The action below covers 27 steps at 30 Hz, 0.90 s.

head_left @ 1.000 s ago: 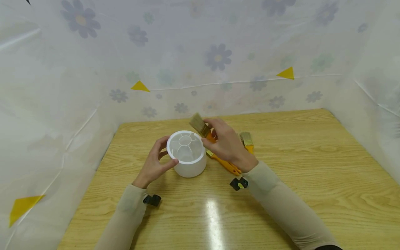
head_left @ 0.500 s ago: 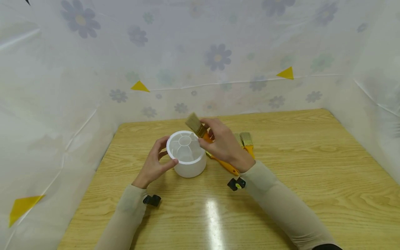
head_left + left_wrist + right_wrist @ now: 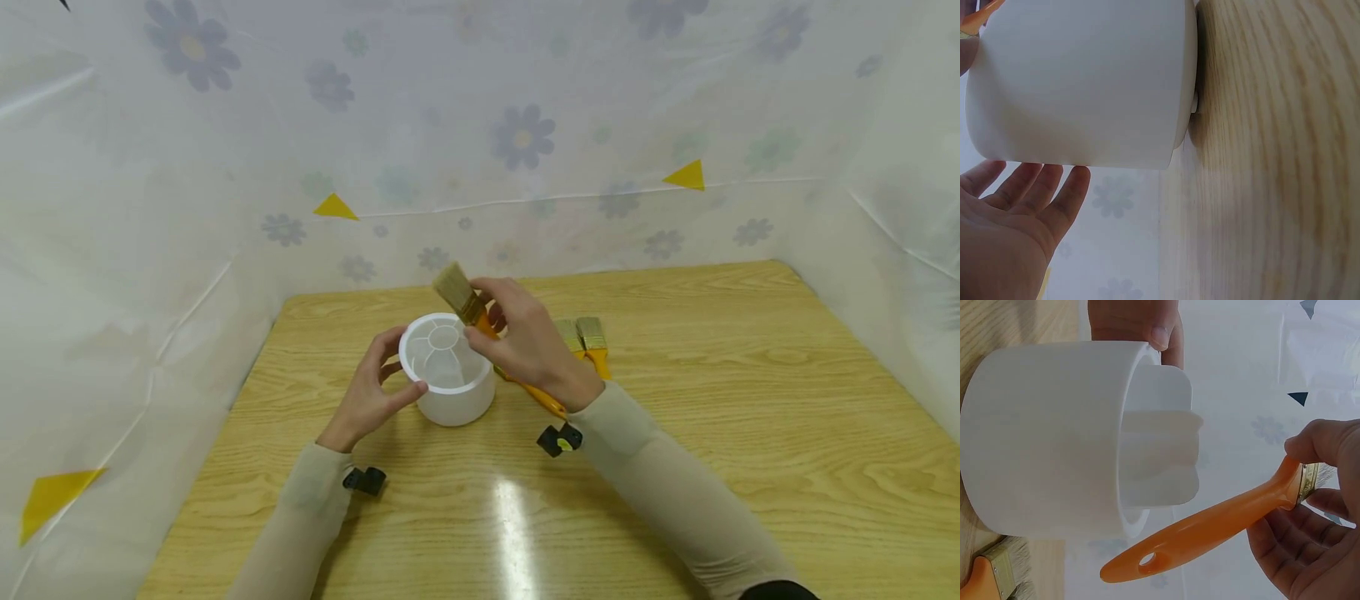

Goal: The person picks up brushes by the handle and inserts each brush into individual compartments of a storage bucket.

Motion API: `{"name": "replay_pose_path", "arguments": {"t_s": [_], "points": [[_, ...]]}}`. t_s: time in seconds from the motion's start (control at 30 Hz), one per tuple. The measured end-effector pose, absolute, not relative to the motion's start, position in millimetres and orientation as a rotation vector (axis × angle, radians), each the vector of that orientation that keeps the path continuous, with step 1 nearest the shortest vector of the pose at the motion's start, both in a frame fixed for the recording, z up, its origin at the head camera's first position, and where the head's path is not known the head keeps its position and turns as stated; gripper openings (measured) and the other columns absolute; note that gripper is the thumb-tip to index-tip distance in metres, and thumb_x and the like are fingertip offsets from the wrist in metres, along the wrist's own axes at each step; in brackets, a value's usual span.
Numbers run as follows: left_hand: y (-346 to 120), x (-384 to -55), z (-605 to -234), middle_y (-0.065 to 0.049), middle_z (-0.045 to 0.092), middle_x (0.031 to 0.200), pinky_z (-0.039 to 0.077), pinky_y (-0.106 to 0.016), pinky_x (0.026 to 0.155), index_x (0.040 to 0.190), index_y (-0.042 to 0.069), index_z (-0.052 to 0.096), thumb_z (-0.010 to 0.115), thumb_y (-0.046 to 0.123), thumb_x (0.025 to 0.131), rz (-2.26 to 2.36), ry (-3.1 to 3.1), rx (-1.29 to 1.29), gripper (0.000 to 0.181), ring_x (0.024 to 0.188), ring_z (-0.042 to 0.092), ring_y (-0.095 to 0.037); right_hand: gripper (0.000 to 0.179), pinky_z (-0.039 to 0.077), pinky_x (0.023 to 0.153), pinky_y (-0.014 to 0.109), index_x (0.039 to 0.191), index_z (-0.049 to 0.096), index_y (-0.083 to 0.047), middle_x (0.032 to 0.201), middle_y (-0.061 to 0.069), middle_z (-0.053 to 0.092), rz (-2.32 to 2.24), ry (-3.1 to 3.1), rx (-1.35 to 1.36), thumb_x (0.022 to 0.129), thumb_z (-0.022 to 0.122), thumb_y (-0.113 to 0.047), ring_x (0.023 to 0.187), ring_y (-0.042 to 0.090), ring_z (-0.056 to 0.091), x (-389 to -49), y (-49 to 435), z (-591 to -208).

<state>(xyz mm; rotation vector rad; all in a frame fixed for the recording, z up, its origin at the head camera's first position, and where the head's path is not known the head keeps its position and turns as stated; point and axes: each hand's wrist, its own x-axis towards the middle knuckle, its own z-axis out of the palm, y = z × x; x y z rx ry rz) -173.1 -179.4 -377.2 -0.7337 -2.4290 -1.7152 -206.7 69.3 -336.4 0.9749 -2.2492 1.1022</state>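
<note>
A white round divided organizer (image 3: 455, 407) stands upright on the table, its inside split by thin walls around a central ring. My left hand (image 3: 375, 387) holds it from the left, thumb at the front rim and fingers on the far side. In my right hand (image 3: 525, 333) a paintbrush (image 3: 455, 290) is pinched near its metal band, bristles up and to the left. Its orange handle (image 3: 1204, 534) slants down beside the organizer's open top in the right wrist view, apart from the divider walls. The left wrist view shows the fingertips (image 3: 1075, 181) touching the smooth outer wall.
Right of the organizer, several more paintbrushes lie on the wooden table (image 3: 675, 467), among them one with pale bristles (image 3: 592, 333) and an orange handle (image 3: 543, 398) partly hidden by my right hand. Floral sheeting (image 3: 450, 100) rises behind the table and plain sheeting along both sides.
My right hand has moved left with the paintbrush, bringing it further over the organizer. More of the brushes behind that hand shows. The left hand and organizer stay put.
</note>
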Motion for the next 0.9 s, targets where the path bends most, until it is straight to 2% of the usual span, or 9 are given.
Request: {"name": "replay_pose_path", "arguments": {"t_s": [0.23, 0.9], "points": [[-179.9, -173.9, -377.7, -0.022, 0.04, 0.138, 0.039, -0.056, 0.1, 0.142, -0.004, 0.031, 0.072, -0.003, 0.08, -1.718, -2.431, -0.738, 0.075, 0.124, 0.041, -0.041, 0.052, 0.052, 0.065, 0.026, 0.131, 0.051, -0.003, 0.107, 0.009, 0.058, 1.13, -2.189, 0.988, 0.085, 0.069, -0.02, 0.075, 0.015, 0.055, -207.6, 65.9, -334.2], [-180.5, -174.4, -378.1, -0.022, 0.04, 0.137, 0.039, -0.057, 0.099, 0.143, -0.005, 0.031, 0.072, -0.004, 0.08, -1.725, -2.426, -0.742, 0.075, 0.124, 0.042, -0.038, 0.052, 0.054, 0.07, 0.026, 0.131, 0.05, -0.002, 0.109, 0.009, 0.058, 1.234, -2.078, 1.049, 0.085, 0.07, -0.015, 0.079, 0.013, 0.058, -205.0, 55.3, -328.9]]}}
